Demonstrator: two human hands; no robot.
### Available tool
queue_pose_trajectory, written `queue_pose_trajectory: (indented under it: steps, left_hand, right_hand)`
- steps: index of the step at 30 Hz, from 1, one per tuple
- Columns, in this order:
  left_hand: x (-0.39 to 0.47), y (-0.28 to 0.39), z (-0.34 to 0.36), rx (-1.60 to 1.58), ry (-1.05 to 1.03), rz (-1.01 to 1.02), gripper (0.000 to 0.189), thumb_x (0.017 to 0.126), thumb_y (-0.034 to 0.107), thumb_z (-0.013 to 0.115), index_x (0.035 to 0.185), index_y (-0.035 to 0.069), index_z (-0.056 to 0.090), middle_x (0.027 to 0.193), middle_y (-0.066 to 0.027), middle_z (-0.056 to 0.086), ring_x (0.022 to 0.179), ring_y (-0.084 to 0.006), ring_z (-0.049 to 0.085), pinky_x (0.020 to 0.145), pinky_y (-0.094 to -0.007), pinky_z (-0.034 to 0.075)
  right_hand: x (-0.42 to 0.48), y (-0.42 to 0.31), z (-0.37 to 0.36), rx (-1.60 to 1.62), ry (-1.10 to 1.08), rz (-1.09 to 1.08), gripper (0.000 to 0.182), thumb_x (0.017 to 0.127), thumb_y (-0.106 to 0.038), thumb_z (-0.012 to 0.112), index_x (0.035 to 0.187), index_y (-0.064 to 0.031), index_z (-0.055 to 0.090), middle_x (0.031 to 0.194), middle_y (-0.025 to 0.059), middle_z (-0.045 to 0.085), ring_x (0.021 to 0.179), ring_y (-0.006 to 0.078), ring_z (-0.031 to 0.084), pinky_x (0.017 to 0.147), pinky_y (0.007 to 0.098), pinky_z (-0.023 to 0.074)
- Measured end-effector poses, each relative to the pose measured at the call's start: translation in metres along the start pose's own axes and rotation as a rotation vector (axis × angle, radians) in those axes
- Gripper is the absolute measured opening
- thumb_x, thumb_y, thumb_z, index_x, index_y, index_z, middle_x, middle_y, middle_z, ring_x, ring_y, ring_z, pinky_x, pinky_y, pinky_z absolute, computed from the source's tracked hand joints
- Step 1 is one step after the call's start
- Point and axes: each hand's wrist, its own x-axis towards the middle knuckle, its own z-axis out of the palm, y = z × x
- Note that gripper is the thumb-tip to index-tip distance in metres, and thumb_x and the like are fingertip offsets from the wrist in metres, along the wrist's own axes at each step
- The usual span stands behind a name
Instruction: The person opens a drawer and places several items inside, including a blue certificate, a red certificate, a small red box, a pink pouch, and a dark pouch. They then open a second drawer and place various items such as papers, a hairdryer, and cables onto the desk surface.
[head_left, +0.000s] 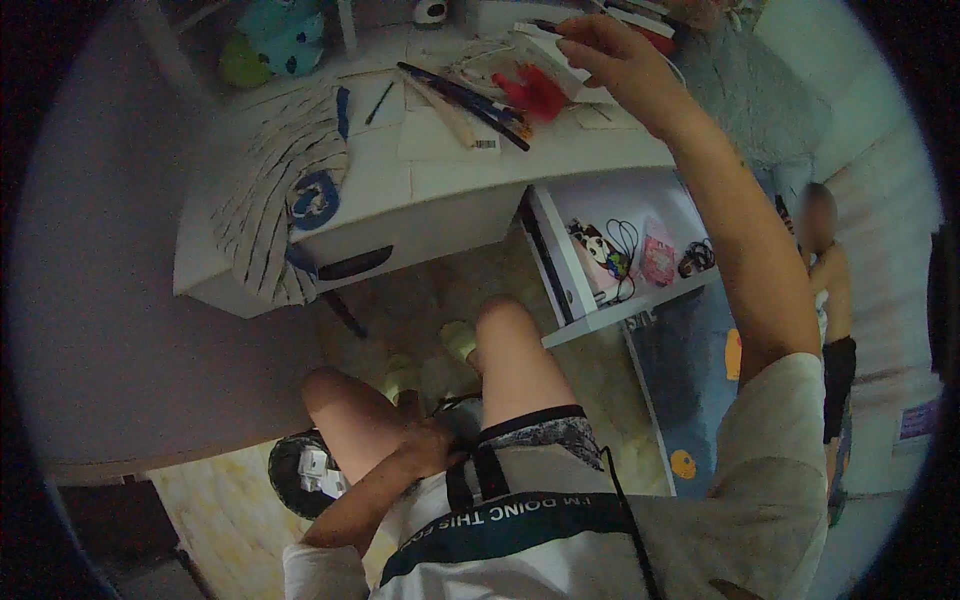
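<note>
My right hand (611, 56) reaches over the far right of the white desk (375, 180), its fingertips at a dark pen-like item (545, 27) above a white box (559, 60); whether they grip it is hard to tell. Just below lies a red cloth-like item (534, 91). Left of that, several dark rods or pens (469, 101) rest beside a pale stick (442, 109). My left hand (431, 448) is low by my lap, near a dark object that I cannot make out, its fingers partly hidden in shadow.
A striped garment (281, 180) hangs over the desk's left edge. The open drawer (592, 319) holds cables, a panda-patterned item (600, 251) and a pink packet (658, 255). A lined bin (289, 480) stands on the floor at left. Another person (829, 277) stands at the far right.
</note>
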Motion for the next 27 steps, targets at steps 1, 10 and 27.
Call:
queue_pose_trajectory:
  steps: [1, 10, 27]
  left_hand:
    - [0.001, 0.000, 0.003, -0.060, -0.032, -0.047, 0.044, 0.081, 0.048, 0.053, 0.093, 0.007, 0.067, 0.093, -0.0176, 0.064, 0.089, -0.0341, 0.061, 0.077, -0.0441, 0.048]
    - [0.007, 0.013, -0.022, -0.031, -0.237, -0.143, 0.045, 0.083, 0.046, 0.049, 0.099, 0.007, 0.065, 0.093, -0.0175, 0.064, 0.091, -0.0316, 0.061, 0.077, -0.0424, 0.049]
    - [-0.031, 0.074, -0.182, -0.895, 0.565, 0.171, 0.015, 0.082, 0.019, 0.063, 0.092, 0.008, 0.063, 0.088, -0.0122, 0.063, 0.073, -0.0275, 0.061, 0.065, -0.0358, 0.048]
  right_hand:
    - [-0.001, 0.002, -0.002, -0.042, 0.017, -0.065, 0.031, 0.087, -0.026, 0.058, 0.110, -0.0052, 0.058, 0.103, 0.0026, 0.060, 0.086, 0.0112, 0.056, 0.070, 0.0245, 0.0457]
    - [-0.106, 0.003, -0.056, -0.057, -0.469, 0.147, 0.028, 0.087, -0.022, 0.058, 0.106, -0.0014, 0.058, 0.090, 0.0072, 0.063, 0.081, 0.0179, 0.059, 0.075, 0.0298, 0.0470]
    - [-0.159, 0.129, -0.067, -0.469, -0.623, 0.452, 0.065, 0.074, -0.027, 0.071, 0.128, -0.0068, 0.043, 0.123, 0.0138, 0.049, 0.107, 0.0271, 0.051, 0.091, 0.0342, 0.0417]
